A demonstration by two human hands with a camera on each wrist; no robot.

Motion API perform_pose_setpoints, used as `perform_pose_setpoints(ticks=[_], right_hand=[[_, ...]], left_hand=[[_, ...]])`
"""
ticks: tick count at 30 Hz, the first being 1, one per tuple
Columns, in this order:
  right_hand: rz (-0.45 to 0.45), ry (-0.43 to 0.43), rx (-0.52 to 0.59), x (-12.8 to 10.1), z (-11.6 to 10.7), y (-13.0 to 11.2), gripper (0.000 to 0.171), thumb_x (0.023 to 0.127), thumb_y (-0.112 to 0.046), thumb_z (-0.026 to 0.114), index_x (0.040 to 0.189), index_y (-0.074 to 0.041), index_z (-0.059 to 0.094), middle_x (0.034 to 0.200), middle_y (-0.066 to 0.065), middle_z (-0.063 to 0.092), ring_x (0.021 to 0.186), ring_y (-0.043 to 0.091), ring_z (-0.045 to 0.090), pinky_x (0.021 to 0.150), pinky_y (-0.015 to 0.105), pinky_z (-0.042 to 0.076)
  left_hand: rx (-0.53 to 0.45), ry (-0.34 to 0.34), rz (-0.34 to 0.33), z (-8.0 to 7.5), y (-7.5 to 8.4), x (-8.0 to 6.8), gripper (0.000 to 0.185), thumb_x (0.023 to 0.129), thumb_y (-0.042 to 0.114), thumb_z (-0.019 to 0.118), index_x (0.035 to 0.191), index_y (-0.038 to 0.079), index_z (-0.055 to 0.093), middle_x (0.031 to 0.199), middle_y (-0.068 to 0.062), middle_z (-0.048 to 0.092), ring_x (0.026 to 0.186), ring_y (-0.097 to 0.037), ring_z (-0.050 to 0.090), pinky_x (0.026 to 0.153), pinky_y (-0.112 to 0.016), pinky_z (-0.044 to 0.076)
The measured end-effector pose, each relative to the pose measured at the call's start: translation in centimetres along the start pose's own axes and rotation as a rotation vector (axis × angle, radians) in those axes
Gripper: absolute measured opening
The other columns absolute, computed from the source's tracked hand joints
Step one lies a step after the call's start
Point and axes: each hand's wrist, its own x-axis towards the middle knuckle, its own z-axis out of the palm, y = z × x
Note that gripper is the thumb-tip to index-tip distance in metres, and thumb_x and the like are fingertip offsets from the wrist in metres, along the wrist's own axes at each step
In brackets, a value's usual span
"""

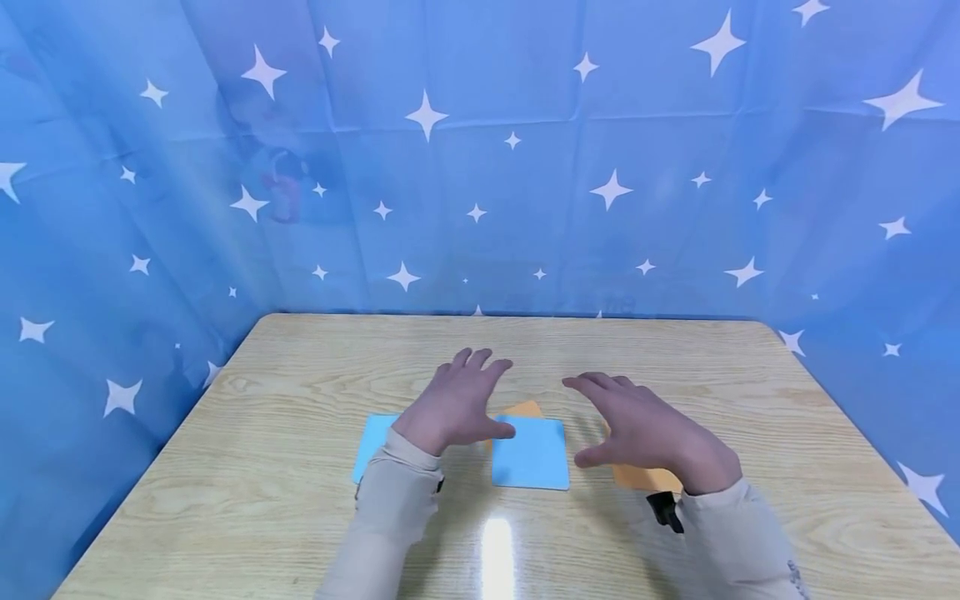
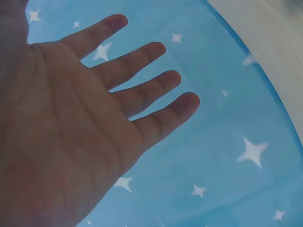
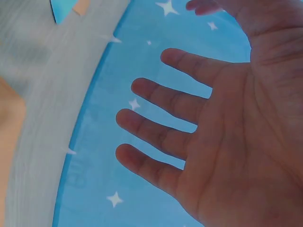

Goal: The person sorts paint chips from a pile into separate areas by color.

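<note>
Both hands hover above a wooden table with fingers spread, holding nothing. My left hand (image 1: 454, 406) is over the gap between two flat blue squares; its thumb overlaps the top left of the middle blue square (image 1: 531, 462) in the head view. Part of the left blue square (image 1: 372, 446) is hidden behind that hand and sleeve. An orange piece (image 1: 528, 408) peeks out behind the middle blue square. My right hand (image 1: 643, 427) is above another orange piece (image 1: 642, 477), covering most of it. In the wrist views the left palm (image 2: 61, 132) and right palm (image 3: 232, 137) show straight, parted fingers.
The light wood table (image 1: 240, 467) has rounded far corners. A blue curtain with white stars (image 1: 480, 167) hangs behind it and along both sides. Light reflects off the tabletop near the front middle.
</note>
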Motion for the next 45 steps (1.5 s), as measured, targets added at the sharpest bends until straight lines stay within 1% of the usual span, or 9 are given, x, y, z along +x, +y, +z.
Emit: perform_pose_setpoints(ticks=[3,8,14,19,22,28,36,40,45], right_hand=[[0.007,-0.019,-0.004,0.3,0.6,-0.3,0.097,0.077,-0.041,0.089,0.156,-0.011,0.041,0.157,0.018,0.042,0.141,0.052,0.038,0.108,0.073,0.031],[0.015,-0.067,0.002,1.0,2.1,-0.6,0.098,0.076,-0.041,0.09,0.156,-0.013,0.042,0.158,0.017,0.041,0.142,0.05,0.038,0.109,0.072,0.029],[0.008,-0.108,-0.001,2.1,4.1,-0.6,0.1,0.072,-0.042,0.092,0.154,-0.013,0.044,0.156,0.016,0.043,0.137,0.046,0.043,0.107,0.07,0.034],[0.03,-0.119,-0.004,2.5,5.3,-0.6,0.097,0.069,-0.039,0.093,0.151,-0.013,0.048,0.149,0.012,0.049,0.124,0.038,0.05,0.098,0.062,0.043],[0.038,-0.131,-0.007,2.7,5.7,-0.5,0.094,0.07,-0.038,0.093,0.149,-0.012,0.049,0.148,0.012,0.049,0.122,0.036,0.05,0.093,0.058,0.046],[0.033,-0.119,-0.011,2.9,5.8,-0.4,0.087,0.071,-0.034,0.092,0.145,-0.012,0.053,0.144,0.01,0.052,0.116,0.033,0.052,0.085,0.052,0.051],[-0.022,-0.088,0.001,2.9,5.8,-0.1,0.082,0.071,-0.033,0.092,0.142,-0.012,0.055,0.137,0.008,0.054,0.106,0.027,0.055,0.081,0.046,0.052],[-0.036,-0.061,-0.019,2.8,5.3,-0.2,0.081,0.071,-0.034,0.092,0.14,-0.012,0.056,0.138,0.009,0.054,0.101,0.025,0.057,0.079,0.045,0.052],[-0.046,-0.029,-0.046,2.6,4.3,-0.5,0.076,0.075,-0.039,0.09,0.139,-0.012,0.058,0.142,0.011,0.052,0.107,0.027,0.058,0.083,0.046,0.053]], left_hand=[[0.011,-0.027,-0.003,0.4,-0.9,-0.4,0.081,0.086,0.043,0.08,0.154,0.015,0.045,0.161,-0.015,0.038,0.15,-0.042,0.03,0.116,-0.058,0.033],[0.04,-0.119,0.009,1.9,-1.5,-0.2,0.083,0.085,0.045,0.081,0.154,0.015,0.045,0.161,-0.012,0.039,0.149,-0.037,0.033,0.115,-0.056,0.036],[0.055,-0.175,-0.007,4.0,-1.0,0.1,0.092,0.076,0.046,0.089,0.153,0.018,0.046,0.158,-0.01,0.043,0.147,-0.032,0.038,0.114,-0.055,0.038],[0.097,-0.179,0.01,5.3,-0.3,0.4,0.088,0.073,0.048,0.088,0.148,0.02,0.051,0.14,-0.006,0.056,0.125,-0.025,0.054,0.105,-0.047,0.046],[0.095,-0.183,0.007,5.7,-0.2,0.4,0.085,0.073,0.046,0.088,0.146,0.021,0.052,0.129,-0.004,0.058,0.113,-0.021,0.055,0.099,-0.043,0.048],[0.106,-0.17,0.03,5.9,0.1,0.4,0.079,0.073,0.041,0.087,0.142,0.02,0.055,0.121,-0.002,0.058,0.105,-0.019,0.055,0.091,-0.039,0.051],[0.122,-0.161,0.06,5.8,0.2,0.5,0.075,0.075,0.04,0.086,0.141,0.021,0.056,0.118,-0.003,0.057,0.098,-0.017,0.055,0.084,-0.034,0.051],[0.073,-0.157,0.064,5.3,0.1,0.4,0.074,0.077,0.036,0.086,0.142,0.021,0.054,0.125,-0.006,0.055,0.095,-0.017,0.056,0.08,-0.031,0.053],[0.022,-0.14,0.08,4.6,0.1,0.3,0.074,0.08,0.033,0.085,0.145,0.02,0.052,0.141,-0.012,0.048,0.102,-0.02,0.059,0.082,-0.031,0.054]])
